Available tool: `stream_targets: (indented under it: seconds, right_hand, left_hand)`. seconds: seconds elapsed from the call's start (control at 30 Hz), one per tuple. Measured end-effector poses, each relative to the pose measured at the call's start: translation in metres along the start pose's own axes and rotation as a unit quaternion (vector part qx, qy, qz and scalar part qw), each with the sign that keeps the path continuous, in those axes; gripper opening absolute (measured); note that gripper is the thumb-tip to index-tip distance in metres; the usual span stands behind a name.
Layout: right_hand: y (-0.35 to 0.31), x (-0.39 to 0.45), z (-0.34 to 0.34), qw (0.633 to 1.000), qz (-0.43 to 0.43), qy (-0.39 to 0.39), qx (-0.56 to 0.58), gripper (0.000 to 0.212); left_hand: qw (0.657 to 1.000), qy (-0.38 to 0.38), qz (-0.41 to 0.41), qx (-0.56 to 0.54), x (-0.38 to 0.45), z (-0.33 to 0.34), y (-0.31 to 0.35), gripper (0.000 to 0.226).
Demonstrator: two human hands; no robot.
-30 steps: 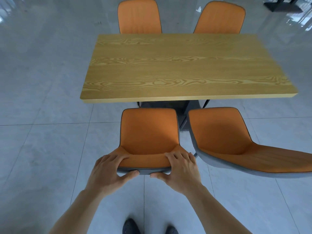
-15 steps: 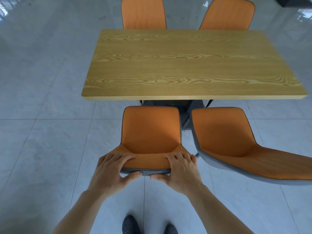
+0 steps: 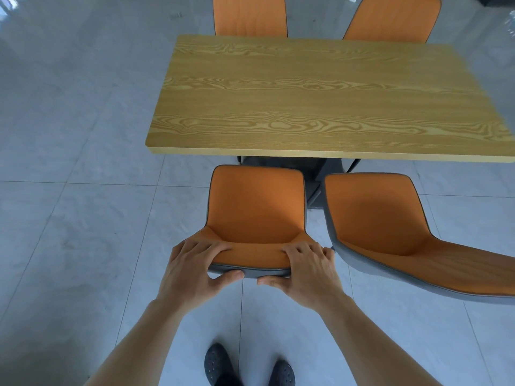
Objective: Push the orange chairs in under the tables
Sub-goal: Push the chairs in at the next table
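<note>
Hands of ours clamped on the backrest top of the near orange chair [image 3: 256,207], left hand [image 3: 192,270], right hand [image 3: 309,271], chair just short of the wooden table [image 3: 320,98], second chair [image 3: 390,227] angled beside it.

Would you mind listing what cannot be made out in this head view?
- Legs of the held chair: hidden under its own shell.
- Table base: mostly hidden by the tabletop and the near chairs.
- Seats of the two far chairs: hidden behind the tabletop; their tops are cut off by the top edge.
- Right chair: back cut off by the right edge.
- Left hand and right hand palms: hidden by the hands' backs.
</note>
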State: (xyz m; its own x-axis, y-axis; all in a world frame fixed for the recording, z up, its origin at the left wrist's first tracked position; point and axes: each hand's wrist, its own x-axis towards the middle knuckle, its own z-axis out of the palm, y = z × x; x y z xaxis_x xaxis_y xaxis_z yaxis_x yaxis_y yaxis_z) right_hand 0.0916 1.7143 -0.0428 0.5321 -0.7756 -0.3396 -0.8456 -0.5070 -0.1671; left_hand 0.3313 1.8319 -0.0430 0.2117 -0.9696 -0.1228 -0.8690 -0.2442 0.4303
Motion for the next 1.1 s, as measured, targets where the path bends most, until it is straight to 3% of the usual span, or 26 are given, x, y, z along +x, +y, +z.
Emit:
stream_targets:
  seconds: [0.3, 0.5, 0.7, 1.1]
  right_hand:
    - [-0.003, -0.005, 0.003, 1.000, 0.008, 0.012, -0.002, 0.115]
    - [-0.008, -0.013, 0.000, 1.000, 0.024, 0.011, 0.007, 0.125]
    - [-0.015, -0.023, -0.013, 0.999, 0.025, -0.005, 0.020, 0.120]
    - [-0.082, -0.007, -0.091, 1.000, 0.024, 0.003, 0.003, 0.109]
  left_hand:
    - [1.000, -0.009, 0.006, 0.009, 0.002, 0.000, -0.003, 0.063]
    - [0.999, -0.027, 0.002, 0.028, 0.003, -0.003, -0.003, 0.069]
    - [0.998, -0.051, 0.002, 0.040, -0.003, -0.015, 0.002, 0.089]
    - [0.999, -0.014, -0.019, 0.038, 0.002, -0.116, -0.031, 0.099]
